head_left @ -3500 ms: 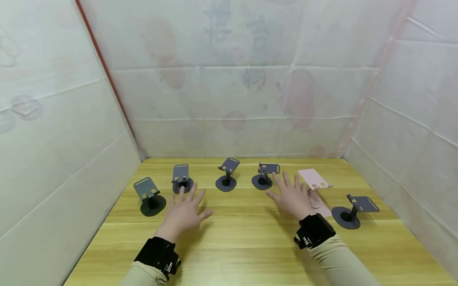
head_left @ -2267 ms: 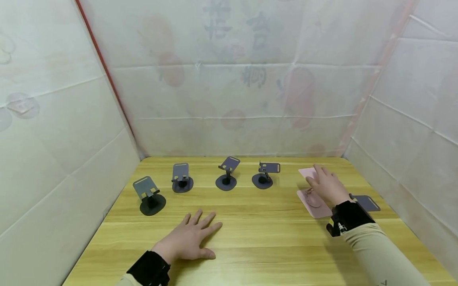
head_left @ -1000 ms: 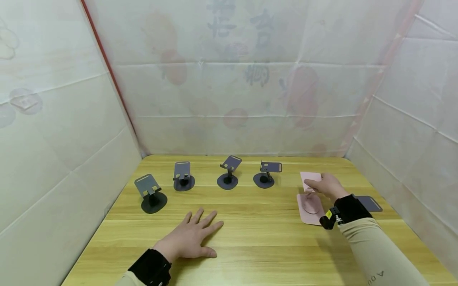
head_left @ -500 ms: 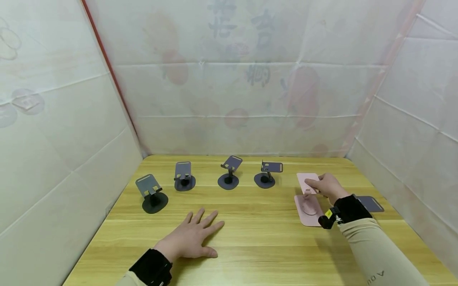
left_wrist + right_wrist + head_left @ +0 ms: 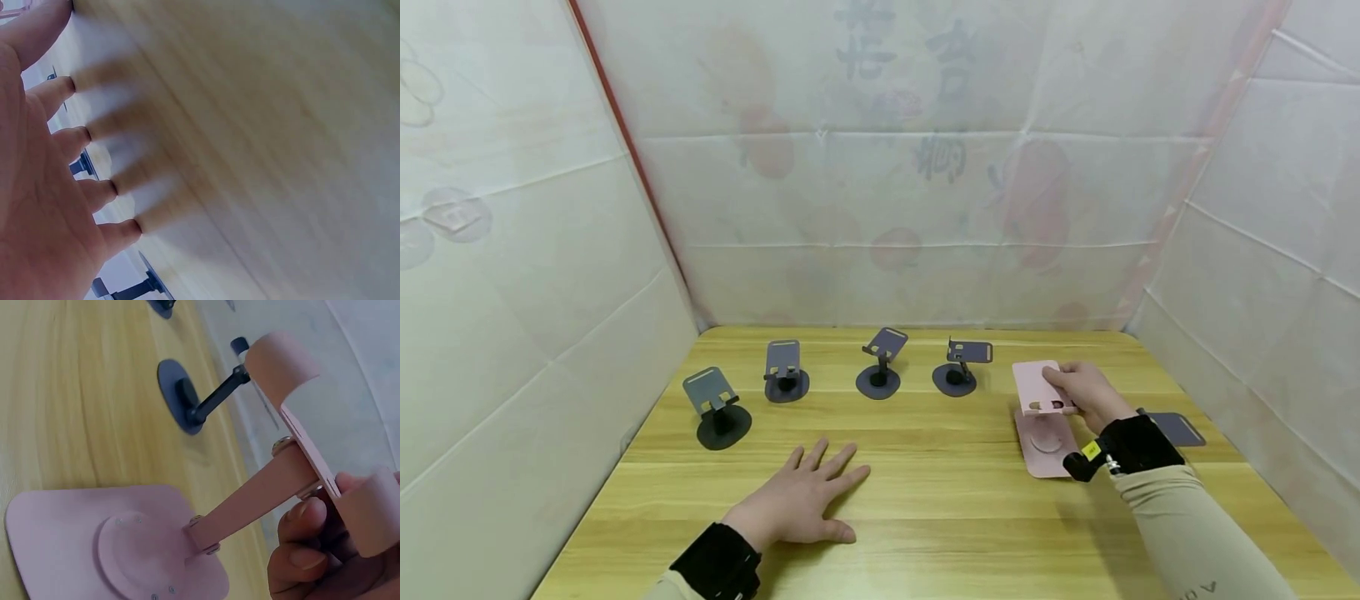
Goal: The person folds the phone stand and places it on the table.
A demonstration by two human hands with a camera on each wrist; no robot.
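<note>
Right hand [image 5: 1086,393] fingers pinch the pink phone stand [image 5: 1043,412] plate, base on the surface [image 5: 940,500], right side. Left hand [image 5: 801,500] flat, fingers released, near centre.

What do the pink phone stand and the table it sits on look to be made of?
The pink stand, gripped by its plate in the right hand: probably matte painted metal, judging by its thin bent plate, hinge pins and small base screws; plastic is possible. The table: pale wood or wood-look laminate, with a slight sheen and long grain streaks.
</note>
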